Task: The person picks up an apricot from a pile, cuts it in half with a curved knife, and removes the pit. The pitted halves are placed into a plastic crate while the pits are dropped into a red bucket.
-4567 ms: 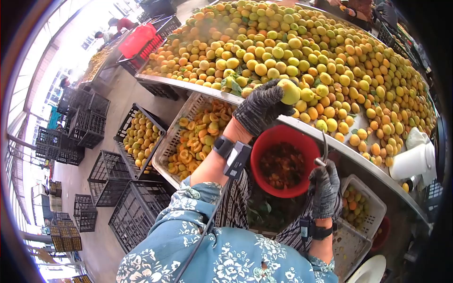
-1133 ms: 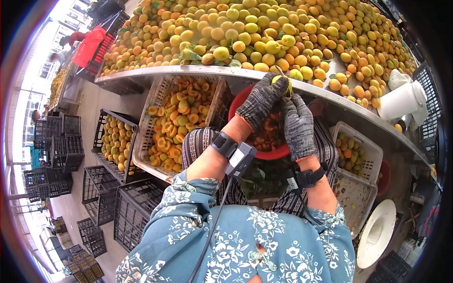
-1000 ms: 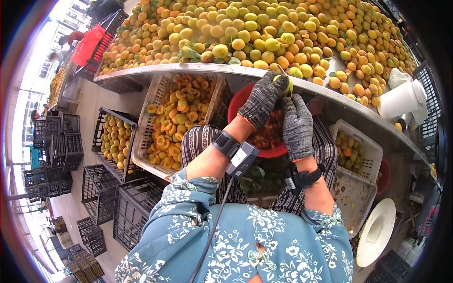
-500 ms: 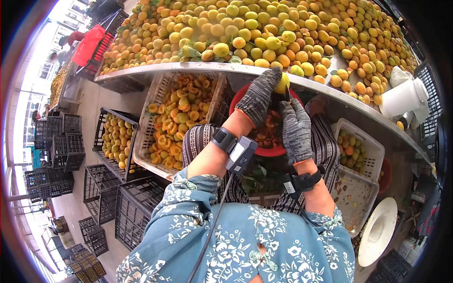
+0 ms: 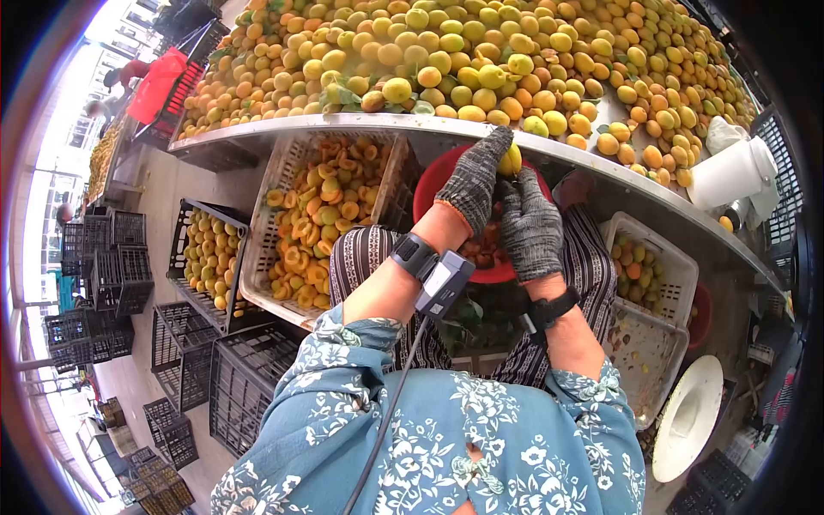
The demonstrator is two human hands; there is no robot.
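My left hand (image 5: 474, 184), in a dark knit glove, is closed around a yellow-green apricot (image 5: 511, 160) held above a red bowl (image 5: 429, 184) of pits and scraps on my lap. My right hand (image 5: 530, 227), also gloved, is pressed against the fruit from below with its fingers closed. The small knife it grips is hidden between hand and fruit. Both hands sit just under the metal rim (image 5: 300, 129) of a table piled with apricots (image 5: 481, 51).
A white crate (image 5: 279, 176) of halved apricots stands left of the bowl, with a black crate (image 5: 210, 257) of whole fruit beyond it. Empty black crates (image 5: 240, 378) are stacked on the floor. At right are a white basket (image 5: 652, 266), a white jug (image 5: 730, 176) and a white hat (image 5: 687, 421).
My left hand brought the apricot from the heap down over the red bowl. My right hand rose to meet it and has stayed pressed to the fruit through the last second.
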